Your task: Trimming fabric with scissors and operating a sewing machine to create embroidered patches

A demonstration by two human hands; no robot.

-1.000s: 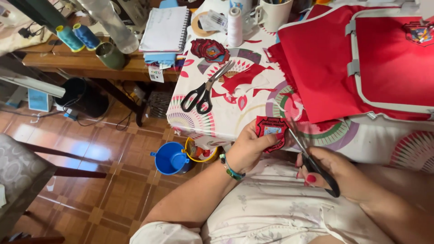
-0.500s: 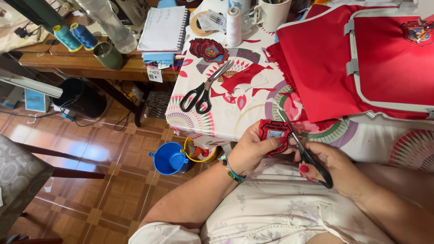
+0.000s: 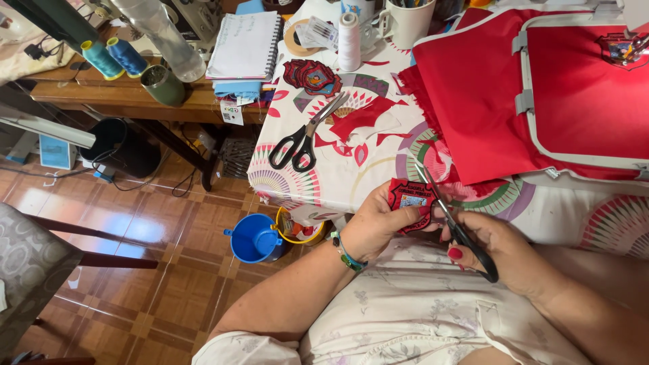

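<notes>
Two hands at work above the lap: left hand (image 3: 378, 226) pinching the red patch (image 3: 410, 203), right hand (image 3: 503, 247) gripping black scissors (image 3: 456, 226) — best take short snips hugging the border, turning the patch.

A patterned tablecloth (image 3: 338, 169) covers the table; black scissors (image 3: 301, 138) lie near its left edge, red fabric (image 3: 473, 101) at right.
</notes>
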